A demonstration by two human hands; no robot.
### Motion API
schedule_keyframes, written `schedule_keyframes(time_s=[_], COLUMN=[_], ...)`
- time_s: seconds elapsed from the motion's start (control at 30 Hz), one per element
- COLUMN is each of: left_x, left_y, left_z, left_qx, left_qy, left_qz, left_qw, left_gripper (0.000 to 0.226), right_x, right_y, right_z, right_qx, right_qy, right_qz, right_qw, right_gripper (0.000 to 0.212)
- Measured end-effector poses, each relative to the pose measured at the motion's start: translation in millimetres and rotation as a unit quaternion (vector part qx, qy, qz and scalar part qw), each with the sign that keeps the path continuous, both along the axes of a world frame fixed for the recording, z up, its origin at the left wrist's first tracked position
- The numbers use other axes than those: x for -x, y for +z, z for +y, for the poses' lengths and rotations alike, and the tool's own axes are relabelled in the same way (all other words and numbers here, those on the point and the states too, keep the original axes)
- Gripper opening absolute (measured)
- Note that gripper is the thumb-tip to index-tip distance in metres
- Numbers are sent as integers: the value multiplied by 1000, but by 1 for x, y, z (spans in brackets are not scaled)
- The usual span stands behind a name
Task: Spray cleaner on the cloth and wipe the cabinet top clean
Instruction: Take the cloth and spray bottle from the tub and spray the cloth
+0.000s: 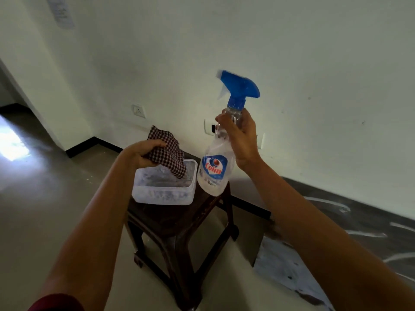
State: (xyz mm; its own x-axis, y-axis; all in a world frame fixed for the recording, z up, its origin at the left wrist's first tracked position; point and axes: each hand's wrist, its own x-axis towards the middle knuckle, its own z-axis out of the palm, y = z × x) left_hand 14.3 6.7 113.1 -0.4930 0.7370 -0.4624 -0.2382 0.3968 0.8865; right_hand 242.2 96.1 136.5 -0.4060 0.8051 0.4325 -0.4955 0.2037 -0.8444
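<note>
My right hand (241, 136) grips the neck of a clear spray bottle (214, 169) with a blue trigger head and a blue-and-red label. The bottle hangs in the air, tilted, its base just above the right end of a dark brown stool (177, 221). My left hand (143, 153) holds a red-and-white checked cloth (168, 153), bunched, above a translucent plastic tub (164, 196). The cloth's lower end hangs into the tub. The tub stands on the left part of the stool top. The bottle's nozzle points left, above the cloth.
A white wall stands close behind the stool, with a socket (138, 111) and a switch plate (210, 129). A dark marbled slab (359, 221) runs along the wall at right. Pale floor spreads to the left, with a bright light patch (11, 144).
</note>
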Motion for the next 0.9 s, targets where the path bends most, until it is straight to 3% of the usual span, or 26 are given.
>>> schedule_keyframes(time_s=[0.1, 0.33, 0.6, 0.9], left_x=[-34, -100, -135, -141], left_y=[4, -17, -36, -41], left_z=[-9, 3, 13, 12], left_qx=[-85, -252, -331, -332], left_qy=[0, 63, 102, 131], left_qz=[-46, -183, -274, -285], left_qw=[995, 948, 897, 890], left_gripper=[16, 23, 44, 44], right_x=[-18, -51, -64, -61], right_y=[-7, -30, -44, -63], right_z=[-4, -20, -41, -50], right_qx=[54, 34, 62, 46], right_qy=[18, 58, 105, 27], right_qz=[-28, -140, -167, -251], right_qw=[998, 988, 978, 967], right_gripper=[27, 28, 19, 17])
